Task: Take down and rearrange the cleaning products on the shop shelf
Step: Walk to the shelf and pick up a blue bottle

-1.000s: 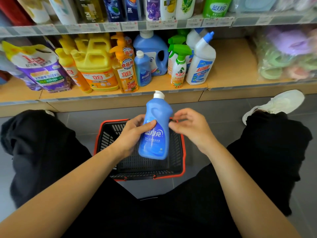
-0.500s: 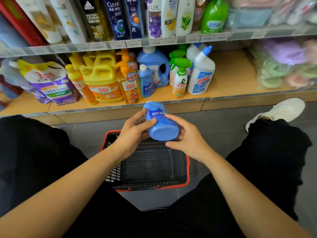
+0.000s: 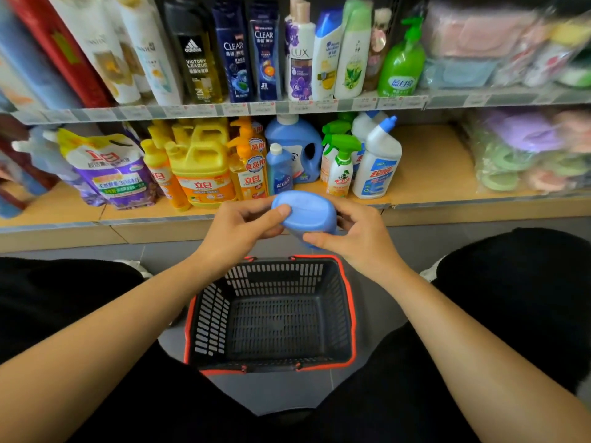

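1. You hold the blue bottle [image 3: 305, 215] in both hands, up in the air. It is over the far end of the basket [image 3: 350, 314] and just in front of the low shelf [image 3: 425, 174].
2. Your left hand [image 3: 243, 231] grips its left side, with the thumb on the bottom edge. Your right hand [image 3: 361, 235] grips its right side, thumb low. Both hands are wrapped on it, so neither one is nearer.
3. The bottle lies on its side. Its long way points far, toward the shelf. Its flat bottom faces you.
4. The top end is hidden, so you cannot see the cap.
5. It looks smooth, shiny and light blue, like the small blue bottle [image 3: 279, 171] standing on the shelf just past it.
6. I think you must tip it upright before it can stand on the shelf.
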Available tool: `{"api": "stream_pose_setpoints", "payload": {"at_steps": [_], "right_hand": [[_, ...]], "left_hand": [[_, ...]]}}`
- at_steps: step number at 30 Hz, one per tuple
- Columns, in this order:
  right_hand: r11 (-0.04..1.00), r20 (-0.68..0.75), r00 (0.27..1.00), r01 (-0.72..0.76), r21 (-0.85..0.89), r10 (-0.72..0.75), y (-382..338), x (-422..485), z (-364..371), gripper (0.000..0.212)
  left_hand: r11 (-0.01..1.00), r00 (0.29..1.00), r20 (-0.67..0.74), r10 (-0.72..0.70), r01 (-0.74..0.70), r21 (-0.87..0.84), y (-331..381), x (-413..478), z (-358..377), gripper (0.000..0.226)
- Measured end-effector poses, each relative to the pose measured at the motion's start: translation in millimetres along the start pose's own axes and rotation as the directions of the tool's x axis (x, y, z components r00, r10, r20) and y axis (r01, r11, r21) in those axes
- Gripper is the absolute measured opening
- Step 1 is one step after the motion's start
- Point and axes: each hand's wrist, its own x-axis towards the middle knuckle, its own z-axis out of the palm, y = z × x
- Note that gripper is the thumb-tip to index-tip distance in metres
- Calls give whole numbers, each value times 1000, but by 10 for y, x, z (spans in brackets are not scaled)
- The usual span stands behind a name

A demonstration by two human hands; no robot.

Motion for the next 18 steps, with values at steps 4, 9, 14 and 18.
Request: {"api": "stream_pose_setpoints", "payload": {"at_steps": [4, 9, 14, 18], "right_hand": [[997, 57, 998, 1, 75, -5, -36, 53, -34, 55], [991, 195, 979, -75, 114, 52, -25, 237, -103, 50], [982, 282, 947, -178, 57, 155, 83, 492, -189, 45], [971, 260, 949, -212, 108, 178, 260, 584, -184, 51]], "left_hand": [[874, 957, 71, 280, -285, 393, 127, 45, -99, 42], [473, 774, 513, 370, -633, 613, 220, 210, -185, 41], [392, 694, 637, 335, -718, 575, 238, 426, -227, 45], [400, 695, 566, 443, -718, 570, 75, 564, -288, 39]]}}
